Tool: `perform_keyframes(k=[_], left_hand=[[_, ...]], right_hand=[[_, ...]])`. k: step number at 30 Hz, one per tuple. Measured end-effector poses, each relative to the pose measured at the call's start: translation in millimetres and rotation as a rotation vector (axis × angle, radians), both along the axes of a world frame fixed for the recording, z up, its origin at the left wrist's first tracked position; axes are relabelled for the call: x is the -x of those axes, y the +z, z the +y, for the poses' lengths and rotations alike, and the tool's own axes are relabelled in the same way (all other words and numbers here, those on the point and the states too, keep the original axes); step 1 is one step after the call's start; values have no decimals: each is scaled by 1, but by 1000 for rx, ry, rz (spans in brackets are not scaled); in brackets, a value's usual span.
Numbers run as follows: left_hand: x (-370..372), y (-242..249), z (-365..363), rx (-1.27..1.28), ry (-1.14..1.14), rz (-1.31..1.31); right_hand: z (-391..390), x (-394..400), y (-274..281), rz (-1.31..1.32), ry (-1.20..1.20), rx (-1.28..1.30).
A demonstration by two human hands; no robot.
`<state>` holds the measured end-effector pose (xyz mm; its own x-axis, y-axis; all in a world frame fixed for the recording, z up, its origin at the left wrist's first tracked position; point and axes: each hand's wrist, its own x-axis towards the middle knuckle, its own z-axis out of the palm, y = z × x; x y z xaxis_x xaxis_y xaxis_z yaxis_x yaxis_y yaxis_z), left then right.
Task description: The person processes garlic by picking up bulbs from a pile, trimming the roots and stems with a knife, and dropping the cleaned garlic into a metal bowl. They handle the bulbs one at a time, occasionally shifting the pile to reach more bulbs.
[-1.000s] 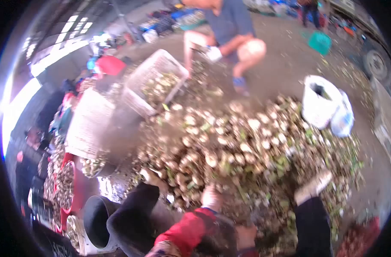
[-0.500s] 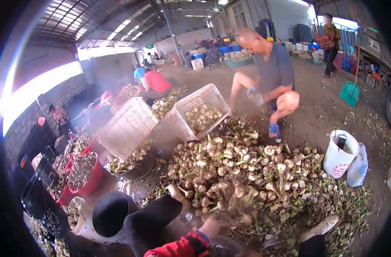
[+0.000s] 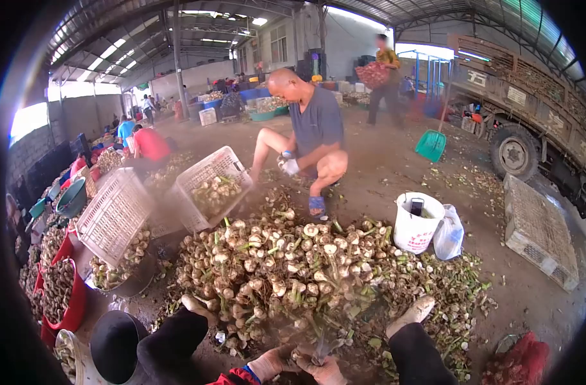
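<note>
At the bottom centre, my left hand [image 3: 271,363], in a red sleeve with a blue cuff, is closed around a garlic bulb [image 3: 298,355]. Close beside it, my right hand [image 3: 326,371] is closed on a knife [image 3: 320,347]. Its blade is blurred and points up; the handle is hidden in the fingers. Both hands nearly meet at the bulb, in front of a large pile of garlic bulbs [image 3: 267,256] with stems and roots on the ground. My feet rest on either side of the pile.
Across the pile a person [image 3: 315,122] squats beside a tilted white crate [image 3: 216,183] of garlic. A white bucket [image 3: 416,224] and plastic bag [image 3: 449,234] stand right. Left are another crate [image 3: 113,215], red tubs [image 3: 59,298] and a dark bucket [image 3: 116,346]. A truck [image 3: 530,102] stands behind.
My left hand has drawn back from the pile with a garlic bulb, meeting my right hand. The view has swung right, showing the truck. The walking person with the red sack has moved.
</note>
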<state>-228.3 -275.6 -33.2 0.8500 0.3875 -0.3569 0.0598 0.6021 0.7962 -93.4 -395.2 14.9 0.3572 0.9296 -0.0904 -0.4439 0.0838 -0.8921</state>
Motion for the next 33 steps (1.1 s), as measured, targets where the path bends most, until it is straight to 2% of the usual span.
perform_keyframes(k=[1,2,4,5,6,7,8,9,10,11,12,13,14,15,17,18,19,20,23,24,26,28,31,33], left_hand=[[-1,-3,0,151,74,-35],[-4,27,-7,-356,5,64],[-14,61,-10,-405,-9,-21],[-11,76,-20,-450,73,-29],[-9,54,-14,-642,76,-51],[-8,52,-12,-750,35,-31],[-7,50,-9,-859,-3,-13],[-4,44,-5,-820,-5,-24],[-1,39,-1,-782,-8,-33],[7,21,2,-479,84,-84],[12,25,1,-500,87,-48],[13,29,5,-533,84,-22],[15,22,8,-399,108,-44],[14,41,4,-489,111,79],[17,33,4,-575,134,65],[14,34,5,-157,217,30],[10,37,7,262,296,-3],[8,39,7,682,371,-36],[18,41,3,613,228,-69],[22,28,3,662,327,46],[11,47,-19,258,394,158],[13,35,-13,568,423,213],[14,44,-18,573,423,340],[8,61,-32,267,418,346]], right_hand=[[-6,-1,3,-103,14,14],[-6,-1,-1,-112,7,-32],[-6,4,0,-111,-137,-151],[-5,6,-2,-111,-208,-211],[-4,-7,-36,-25,-78,-99],[-9,-9,-24,-54,-154,-112],[-11,-13,-24,111,-200,-94],[-12,-17,-31,282,-248,-64],[-17,-23,-37,144,-192,-52],[-20,-27,-43,6,-130,-48],[-18,-24,-44,-1,-137,58],[-17,-22,-39,-178,-125,218],[-14,-20,-30,-349,-96,378],[-11,-16,-76,-575,-162,339],[-10,-6,-46,-912,-175,359],[-9,-2,-39,-858,-114,386],[-8,4,-31,-942,-158,356],[-7,5,-35,-998,-91,352],[-2,8,-40,-1147,85,372],[-1,11,-38,-1170,112,386],[3,13,-27,-1195,177,427],[3,12,-26,-1229,254,441],[1,13,-27,-1211,247,435],[3,15,-38,-1191,216,421]])
